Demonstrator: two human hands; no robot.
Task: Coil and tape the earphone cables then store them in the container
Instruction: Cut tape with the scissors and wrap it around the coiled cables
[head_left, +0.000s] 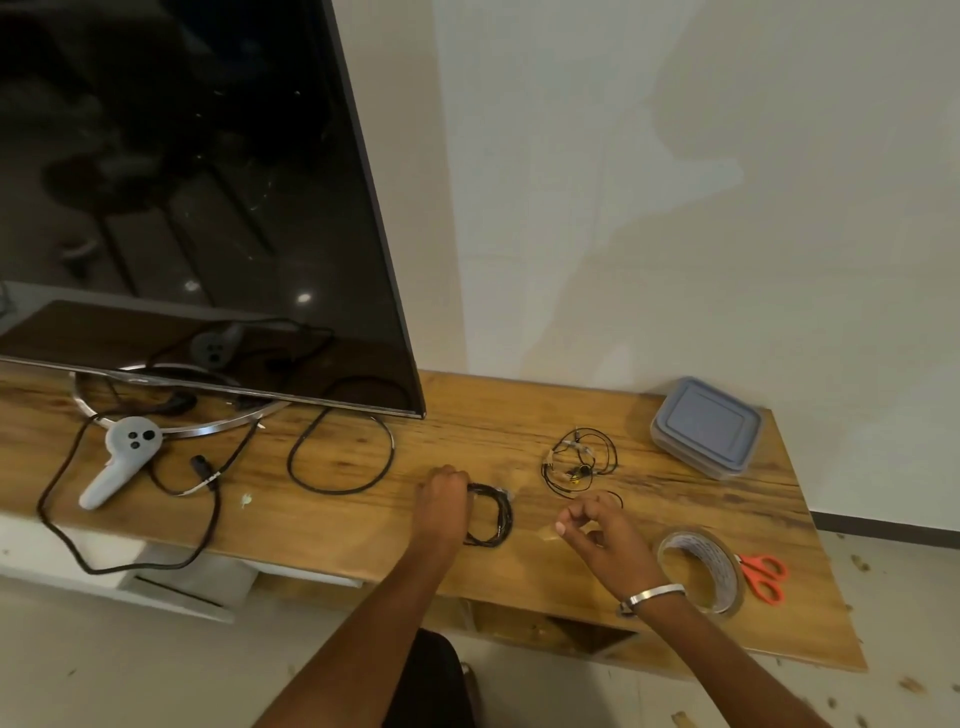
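While the tape roll (700, 571) and the scissors (762, 573) lie nearest at 4 o'clock, the right hand (600, 535) seems to pinch a clear tape strip, though this is hard to see. At 9 o'clock from it, the left hand (443, 506) grips the coiled black earphone cable (492, 514) against the table (675, 514). I think the coil must stay tight for taping; another earphone bundle (577, 462) and the closed container (705, 425) wait farther, toward 1 o'clock.

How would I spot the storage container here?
Follow the wooden shelf to its far right corner by the wall. The container sits there, a flat grey-blue box with its lid on. The tape roll and scissors lie nearer.
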